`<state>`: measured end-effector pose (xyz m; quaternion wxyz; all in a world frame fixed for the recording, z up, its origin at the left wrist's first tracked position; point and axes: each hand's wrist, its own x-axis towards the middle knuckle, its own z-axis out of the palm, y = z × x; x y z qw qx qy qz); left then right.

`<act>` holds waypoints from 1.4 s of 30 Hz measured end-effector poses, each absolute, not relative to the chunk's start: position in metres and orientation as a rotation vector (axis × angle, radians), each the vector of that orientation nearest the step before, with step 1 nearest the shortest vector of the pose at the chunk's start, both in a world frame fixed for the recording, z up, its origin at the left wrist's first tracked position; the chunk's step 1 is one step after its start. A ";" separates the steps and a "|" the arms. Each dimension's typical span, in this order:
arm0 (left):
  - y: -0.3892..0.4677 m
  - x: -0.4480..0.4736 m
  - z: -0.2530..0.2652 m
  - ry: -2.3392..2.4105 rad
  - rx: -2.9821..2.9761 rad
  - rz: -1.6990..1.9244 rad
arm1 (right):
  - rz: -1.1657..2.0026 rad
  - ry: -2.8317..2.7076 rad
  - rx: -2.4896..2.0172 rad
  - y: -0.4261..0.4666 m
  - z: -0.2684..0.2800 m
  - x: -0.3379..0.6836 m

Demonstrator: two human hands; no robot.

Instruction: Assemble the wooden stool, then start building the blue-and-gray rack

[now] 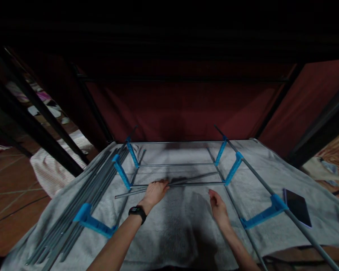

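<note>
My left hand [156,192], with a black band on its wrist, has its fingers closed round a loose grey metal tube [130,194]. The tube lies slantwise over a fixed crossbar [197,184] of a frame. My right hand [218,205] is held above the blanket to the right, fingers loosely bent, nothing in it. Blue plastic brackets join the frame's tubes: a near left bracket [94,222], a near right bracket [265,214] and several farther back. A long side tube [260,177] runs through the right-hand brackets.
Several loose grey tubes [81,199] lie in a bundle on the left of the grey blanket [177,229]. A dark phone or tablet [297,207] rests at the right. Dark posts and a red cloth [183,109] stand at the back; tiled floor [11,180] shows left.
</note>
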<state>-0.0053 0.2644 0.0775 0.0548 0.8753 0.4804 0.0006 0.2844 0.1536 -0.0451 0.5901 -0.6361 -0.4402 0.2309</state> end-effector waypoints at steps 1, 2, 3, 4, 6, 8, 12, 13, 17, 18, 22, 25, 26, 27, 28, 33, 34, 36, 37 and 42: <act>0.263 -0.005 0.077 1.441 2.686 0.007 | 0.434 -1.121 -1.498 0.154 -0.043 0.283; 0.262 -0.004 0.077 1.430 2.708 0.017 | 0.325 -1.224 -1.508 0.156 -0.040 0.282; 0.261 -0.003 0.077 1.428 2.722 0.033 | 0.236 -1.323 -1.507 0.158 -0.036 0.281; 0.261 -0.003 0.076 1.437 2.725 0.050 | 0.180 -1.410 -1.501 0.162 -0.032 0.280; 0.261 -0.003 0.073 1.474 2.707 0.078 | 0.110 -1.535 -1.492 0.172 -0.026 0.277; 0.263 -0.005 0.070 1.511 2.672 0.106 | 0.080 -1.613 -1.474 0.184 -0.024 0.276; 0.269 -0.010 0.064 1.600 2.576 0.186 | 0.105 -1.569 -1.441 0.210 -0.030 0.277; 0.270 -0.010 0.062 1.622 2.549 0.203 | 0.125 -1.506 -1.450 0.216 -0.032 0.279; 0.276 -0.008 0.059 1.681 2.475 0.225 | 0.234 -1.231 -1.517 0.242 -0.033 0.292; 0.278 -0.007 0.058 1.689 2.468 0.223 | 0.264 -1.180 -1.536 0.247 -0.031 0.296; 0.285 0.001 0.057 1.664 2.516 0.186 | 0.328 -1.028 -1.579 0.265 -0.021 0.313; 0.291 0.007 0.058 1.664 2.543 0.208 | 0.274 -0.929 -1.589 0.278 -0.013 0.329; 0.294 0.009 0.058 1.659 2.545 0.227 | 0.244 -0.897 -1.588 0.283 -0.011 0.335; 0.296 0.011 0.059 1.644 2.549 0.247 | 0.214 -0.868 -1.586 0.288 -0.008 0.342; 0.299 0.014 0.060 1.628 2.557 0.265 | 0.191 -0.842 -1.583 0.292 -0.006 0.350; 0.309 0.029 0.067 1.597 2.620 0.292 | 0.128 -0.719 -1.572 0.317 0.005 0.384; 0.311 0.032 0.068 1.593 2.629 0.291 | 0.120 -0.702 -1.566 0.322 0.007 0.390; 0.314 0.036 0.070 1.579 2.652 0.301 | 0.121 -0.687 -1.552 0.330 0.010 0.398; 0.316 0.037 0.070 1.570 2.668 0.312 | 0.130 -0.687 -1.546 0.333 0.012 0.401; 0.328 0.037 0.071 1.553 2.721 0.371 | 0.178 -0.708 -1.536 0.346 0.016 0.409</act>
